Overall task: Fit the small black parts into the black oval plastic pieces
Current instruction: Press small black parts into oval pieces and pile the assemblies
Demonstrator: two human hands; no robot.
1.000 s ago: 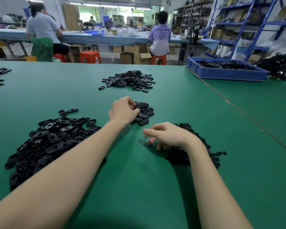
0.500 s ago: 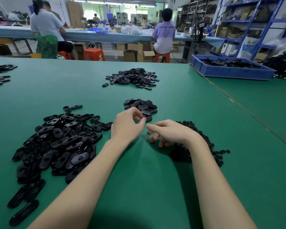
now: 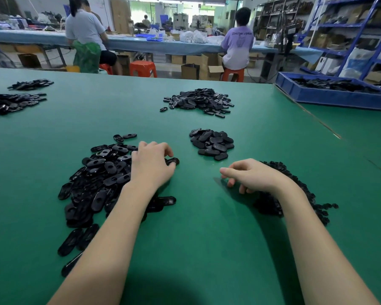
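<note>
Left hand [image 3: 151, 164] palm-down at right edge of near-left pile of black oval plastic pieces [image 3: 97, 179], fingers curled pinching one oval piece [image 3: 173, 161]. Right hand [image 3: 249, 175] loosely curled, holding nothing visible, beside heap of small black parts [image 3: 299, 190] on green worktop [image 3: 196, 238].

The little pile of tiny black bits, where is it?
In the head view, the pile of small black parts lies on the green table on the right side, under and behind the right hand, just nearer than the small heap of oval pieces.
</note>
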